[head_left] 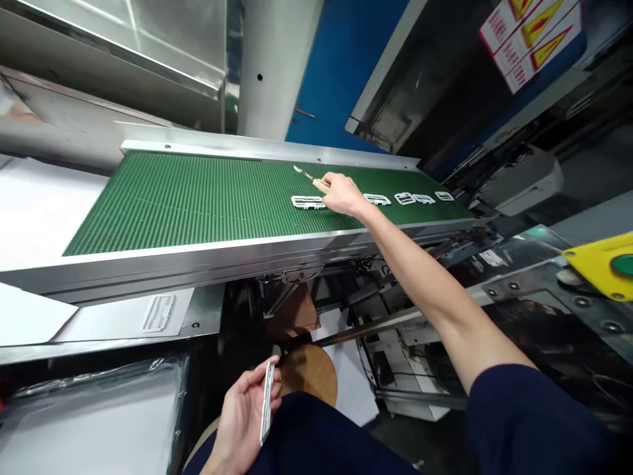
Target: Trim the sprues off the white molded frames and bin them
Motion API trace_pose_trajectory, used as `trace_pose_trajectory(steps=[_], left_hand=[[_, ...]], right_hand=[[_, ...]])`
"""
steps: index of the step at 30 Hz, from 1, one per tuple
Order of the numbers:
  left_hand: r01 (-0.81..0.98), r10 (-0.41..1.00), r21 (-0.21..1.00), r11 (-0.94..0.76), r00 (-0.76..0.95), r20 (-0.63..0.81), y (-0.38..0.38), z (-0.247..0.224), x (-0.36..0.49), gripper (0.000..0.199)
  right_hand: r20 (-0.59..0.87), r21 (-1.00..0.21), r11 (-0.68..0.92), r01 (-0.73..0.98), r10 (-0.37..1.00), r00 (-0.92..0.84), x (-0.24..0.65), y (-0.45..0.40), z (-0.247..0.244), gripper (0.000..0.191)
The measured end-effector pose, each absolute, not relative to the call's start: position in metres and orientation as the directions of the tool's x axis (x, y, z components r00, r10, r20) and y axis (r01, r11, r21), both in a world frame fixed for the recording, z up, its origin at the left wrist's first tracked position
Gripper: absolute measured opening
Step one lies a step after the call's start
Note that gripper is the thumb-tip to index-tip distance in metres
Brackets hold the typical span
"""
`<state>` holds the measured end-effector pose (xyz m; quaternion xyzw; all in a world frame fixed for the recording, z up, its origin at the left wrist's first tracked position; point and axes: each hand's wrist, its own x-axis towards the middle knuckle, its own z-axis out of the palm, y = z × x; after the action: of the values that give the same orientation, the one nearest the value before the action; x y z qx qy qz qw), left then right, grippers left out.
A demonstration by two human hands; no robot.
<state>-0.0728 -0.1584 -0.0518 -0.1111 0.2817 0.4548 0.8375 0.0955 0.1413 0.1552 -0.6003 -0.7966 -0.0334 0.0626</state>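
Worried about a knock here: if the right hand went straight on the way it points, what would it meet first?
Probably the far steel rail of the green conveyor belt, tip first from the tool in the right hand, though its height above the belt is unclear.

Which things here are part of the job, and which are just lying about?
Job: right hand with pale-handled tool; left hand holding white strip; white moulded parts on green conveyor belt.

Lying about: warning labels; yellow panel; round tan disc.
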Motion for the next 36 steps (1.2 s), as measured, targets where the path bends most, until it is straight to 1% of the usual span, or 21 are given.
trace_pose_trajectory(steps=[2, 4, 6, 8, 10, 12, 13, 14, 15, 16, 18, 19, 20, 21, 23, 27, 28, 30, 32, 34, 36], left_hand=[[-0.827, 0.716, 0.068, 0.558, 0.439, -0.543, -0.162, -0.045, -0.076, 0.028], [-0.825, 0.726, 0.082, 0.559, 0.44, -0.528, -0.165, -0.038, -0.079, 0.032], [-0.821, 0.727, 0.112, 0.56, 0.422, -0.542, -0.169, -0.037, -0.08, 0.025], [-0.81, 0.725, 0.16, 0.564, 0.394, -0.564, -0.171, -0.04, -0.079, 0.013], [-0.793, 0.724, 0.21, 0.572, 0.367, -0.585, -0.172, -0.044, -0.076, 0.006], [-0.782, 0.734, 0.27, 0.562, 0.32, -0.598, -0.172, -0.044, -0.076, 0.009], [-0.779, 0.749, 0.307, 0.547, 0.291, -0.595, -0.171, -0.043, -0.076, 0.015], [-0.776, 0.77, 0.347, 0.526, 0.262, -0.581, -0.17, -0.041, -0.078, 0.023], [-0.772, 0.794, 0.388, 0.503, 0.236, -0.56, -0.168, -0.038, -0.08, 0.03], [-0.766, 0.817, 0.425, 0.482, 0.218, -0.534, -0.166, -0.035, -0.083, 0.034], [-0.749, 0.845, 0.475, 0.463, 0.211, -0.491, -0.16, -0.03, -0.088, 0.032], [-0.739, 0.853, 0.493, 0.459, 0.212, -0.477, -0.156, -0.029, -0.091, 0.029], [-0.729, 0.857, 0.506, 0.461, 0.218, -0.467, -0.151, -0.028, -0.093, 0.026], [-0.72, 0.861, 0.518, 0.462, 0.223, -0.457, -0.147, -0.028, -0.094, 0.024], [-0.702, 0.867, 0.544, 0.46, 0.224, -0.444, -0.138, -0.027, -0.093, 0.023], [-0.677, 0.86, 0.554, 0.486, 0.256, -0.441, -0.128, -0.024, -0.085, 0.019], [-0.683, 0.858, 0.542, 0.489, 0.267, -0.439, -0.128, -0.024, -0.083, 0.015], [-0.713, 0.857, 0.501, 0.489, 0.286, -0.429, -0.13, -0.023, -0.08, 0.008], [-0.741, 0.849, 0.454, 0.495, 0.3, -0.434, -0.133, -0.023, -0.08, 0.009], [-0.751, 0.833, 0.422, 0.508, 0.304, -0.463, -0.136, -0.024, -0.082, 0.012], [-0.752, 0.827, 0.416, 0.512, 0.299, -0.476, -0.138, -0.025, -0.085, 0.018]], right_hand=[[0.028, 0.015, 0.309, 0.951, 0.95, -0.31, 0.086, 0.151, 0.153, 0.034], [-0.05, 0.02, 0.347, 0.938, 0.937, -0.345, 0.079, 0.157, 0.148, 0.034], [-0.094, 0.02, 0.368, 0.93, 0.927, -0.364, 0.075, 0.162, 0.144, 0.032], [-0.094, 0.027, 0.377, 0.926, 0.923, -0.373, 0.074, 0.165, 0.141, 0.031], [-0.064, 0.027, 0.372, 0.928, 0.927, -0.37, 0.076, 0.167, 0.141, 0.035], [-0.027, 0.023, 0.351, 0.936, 0.936, -0.351, 0.08, 0.165, 0.144, 0.039], [0.003, 0.011, 0.336, 0.942, 0.942, -0.336, 0.082, 0.161, 0.146, 0.039], [0.052, -0.03, 0.326, 0.945, 0.944, -0.325, 0.084, 0.156, 0.148, 0.038], [0.115, -0.107, 0.329, 0.938, 0.941, -0.317, 0.086, 0.148, 0.15, 0.035], [0.184, -0.21, 0.351, 0.913, 0.931, -0.316, 0.088, 0.138, 0.152, 0.032], [0.317, -0.406, 0.434, 0.805, 0.892, -0.321, 0.09, 0.116, 0.154, 0.026], [0.363, -0.458, 0.473, 0.753, 0.872, -0.327, 0.09, 0.105, 0.153, 0.024], [0.38, -0.471, 0.495, 0.73, 0.861, -0.339, 0.09, 0.096, 0.152, 0.022], [0.372, -0.461, 0.497, 0.735, 0.86, -0.349, 0.089, 0.09, 0.15, 0.02], [0.301, -0.43, 0.446, 0.785, 0.89, -0.342, 0.086, 0.086, 0.142, 0.018], [0.143, -0.378, 0.315, 0.871, 0.949, -0.281, 0.078, 0.099, 0.13, 0.023], [0.11, -0.356, 0.317, 0.879, 0.949, -0.297, 0.075, 0.103, 0.129, 0.025], [0.022, -0.311, 0.373, 0.874, 0.922, -0.386, 0.068, 0.106, 0.128, 0.03], [-0.059, -0.264, 0.446, 0.855, 0.878, -0.476, 0.06, 0.106, 0.129, 0.032], [-0.072, -0.214, 0.482, 0.85, 0.86, -0.506, 0.053, 0.104, 0.128, 0.032], [-0.03, -0.188, 0.482, 0.856, 0.868, -0.496, 0.048, 0.105, 0.129, 0.031]])
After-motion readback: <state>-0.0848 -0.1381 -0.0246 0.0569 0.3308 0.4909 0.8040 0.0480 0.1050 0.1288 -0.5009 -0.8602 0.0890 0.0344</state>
